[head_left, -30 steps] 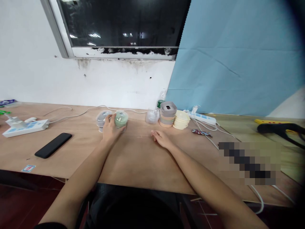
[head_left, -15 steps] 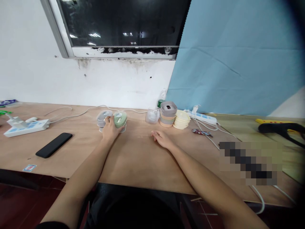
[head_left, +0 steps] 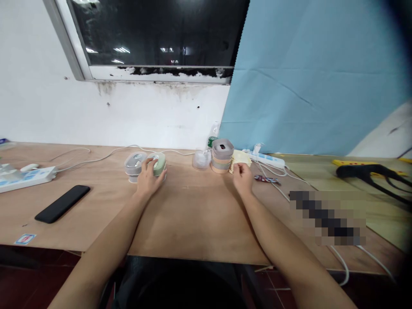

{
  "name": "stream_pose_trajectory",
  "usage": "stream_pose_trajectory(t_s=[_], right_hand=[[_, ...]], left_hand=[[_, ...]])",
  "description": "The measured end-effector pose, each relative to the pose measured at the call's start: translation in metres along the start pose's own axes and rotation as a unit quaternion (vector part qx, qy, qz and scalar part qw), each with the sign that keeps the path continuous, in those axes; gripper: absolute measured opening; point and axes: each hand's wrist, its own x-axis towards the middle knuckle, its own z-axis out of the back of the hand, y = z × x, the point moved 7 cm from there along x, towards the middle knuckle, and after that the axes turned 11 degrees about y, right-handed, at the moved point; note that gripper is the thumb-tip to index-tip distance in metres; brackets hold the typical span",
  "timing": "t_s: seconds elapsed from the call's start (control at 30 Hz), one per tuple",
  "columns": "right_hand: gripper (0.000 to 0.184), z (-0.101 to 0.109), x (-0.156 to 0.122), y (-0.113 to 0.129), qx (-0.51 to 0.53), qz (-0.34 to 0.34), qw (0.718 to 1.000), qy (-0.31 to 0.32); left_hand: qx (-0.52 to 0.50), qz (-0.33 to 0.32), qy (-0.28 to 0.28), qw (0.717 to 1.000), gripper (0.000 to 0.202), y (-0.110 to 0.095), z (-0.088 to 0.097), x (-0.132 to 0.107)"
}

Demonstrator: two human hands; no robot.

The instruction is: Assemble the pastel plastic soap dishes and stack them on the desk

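Note:
My left hand (head_left: 148, 179) wraps over a small container with a green lid (head_left: 159, 166), thumb on its right side and fingers across its top. Touching it on the left stands a matching container with a grey lid (head_left: 134, 164). At the right, my right hand (head_left: 243, 177) has its fingers curled in at the front of a stack of cream-coloured square pieces (head_left: 242, 157). What those fingers pinch, if anything, is hidden. A stack of grey and tan square cups (head_left: 222, 156) stands just left of that hand, beside clear plastic pieces (head_left: 202, 159).
A black phone (head_left: 62, 204) lies at the left, near a white power strip (head_left: 28, 178). Another power strip (head_left: 267, 160) and its cables run behind the right hand. A small wrapped packet (head_left: 268, 179) and a clear bottle (head_left: 213, 136) are also there.
My right hand has moved right and forward from the bare table to the cream stack, its fingers now curled. My left hand stays on the green-lidded container. The view has shifted slightly.

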Motion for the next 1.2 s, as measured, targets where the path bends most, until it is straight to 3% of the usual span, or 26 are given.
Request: stream_pose_trajectory(t_s=[0.07,0.17,0.3,0.37,0.6,0.87,1.03,1.2], right_hand=[[0.041,0.011,0.009,-0.028,-0.015,-0.038,0.998,-0.042],[0.045,0.018,0.018,-0.057,-0.05,-0.063,0.995,-0.057],[0.052,0.009,0.025,-0.067,-0.082,-0.065,0.994,-0.01],[0.054,0.002,0.027,-0.067,-0.093,-0.071,0.993,0.017],[0.045,-0.003,0.028,-0.07,-0.103,-0.075,0.991,0.024],[0.039,0.003,0.025,-0.07,-0.063,-0.083,0.994,-0.019],[0.035,0.017,0.022,-0.065,-0.044,-0.091,0.99,-0.094],[0.034,0.033,0.014,-0.042,0.032,-0.038,0.98,-0.192]], left_hand=[[-0.026,-0.049,0.022,0.998,0.045,-0.011,-0.004,-0.003],[-0.04,-0.103,0.119,0.987,0.036,-0.027,-0.022,-0.007],[-0.044,-0.158,0.286,0.944,0.039,-0.044,-0.056,-0.021],[-0.048,-0.175,0.331,0.926,0.038,-0.048,-0.067,-0.026],[-0.056,-0.149,0.339,0.927,0.042,-0.039,-0.07,-0.025],[-0.073,-0.119,0.34,0.93,0.044,-0.031,-0.07,-0.023],[-0.071,-0.124,0.342,0.929,0.044,-0.032,-0.07,-0.023],[-0.073,-0.128,0.345,0.927,0.046,-0.033,-0.069,-0.023]])
